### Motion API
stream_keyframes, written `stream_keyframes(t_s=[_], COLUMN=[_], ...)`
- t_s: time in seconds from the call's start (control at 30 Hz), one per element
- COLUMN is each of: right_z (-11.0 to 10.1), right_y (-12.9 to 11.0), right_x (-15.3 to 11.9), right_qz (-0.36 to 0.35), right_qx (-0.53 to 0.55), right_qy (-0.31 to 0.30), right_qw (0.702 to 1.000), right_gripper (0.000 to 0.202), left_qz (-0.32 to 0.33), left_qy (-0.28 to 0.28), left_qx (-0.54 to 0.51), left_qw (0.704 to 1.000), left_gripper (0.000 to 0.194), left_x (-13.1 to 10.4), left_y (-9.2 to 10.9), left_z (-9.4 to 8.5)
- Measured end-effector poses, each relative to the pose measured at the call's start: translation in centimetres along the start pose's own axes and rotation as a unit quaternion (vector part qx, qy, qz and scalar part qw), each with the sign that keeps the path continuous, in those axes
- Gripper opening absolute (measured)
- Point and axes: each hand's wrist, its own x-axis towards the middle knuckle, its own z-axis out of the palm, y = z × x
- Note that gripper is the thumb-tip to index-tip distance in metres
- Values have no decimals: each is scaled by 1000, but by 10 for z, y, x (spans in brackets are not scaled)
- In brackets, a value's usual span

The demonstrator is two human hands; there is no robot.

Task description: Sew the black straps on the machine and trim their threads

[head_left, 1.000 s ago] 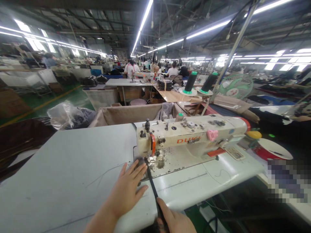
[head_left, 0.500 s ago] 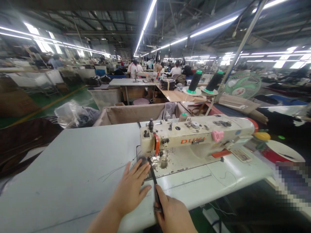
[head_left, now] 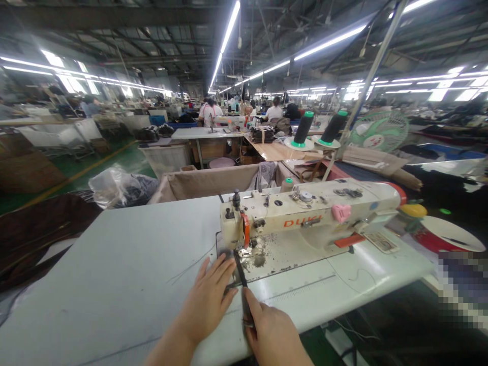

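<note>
Palm down, with fingers outstretched, my left hand lies on the table just left of the needle area, its fingertips by the presser foot. A narrow black strap runs from beneath the foot toward me, along the thumb side of that hand. My right hand is closed around the strap's near part at the table's front edge; a small metallic-looking piece shows on it there. The strap's lower end is hidden by the fingers. The white sewing machine stands right behind both hands.
Loose threads lie on the pale tabletop. Behind the machine are a fabric-lined bin, two black thread cones and a slanting metal pole. A green fan stands at right. People sit at machines farther back.
The view has shifted slightly. Both hands keep nearly the same places by the machine, and the strap still lies under the presser foot.
</note>
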Motion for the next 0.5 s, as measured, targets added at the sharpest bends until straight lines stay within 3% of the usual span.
stream_keyframes(t_s=[0.23,0.5], right_z=[1,0], right_y=[2,-1], right_x=[3,13], right_qz=[-7,-5], right_qx=[-20,-41], right_qy=[10,28], right_qw=[1000,999], right_gripper=[78,74], left_qz=[-105,-142], left_qy=[76,68], left_qx=[-106,-151], left_qw=[986,976], left_gripper=[38,39], left_x=[18,81], left_y=[-35,-84], left_z=[20,22])
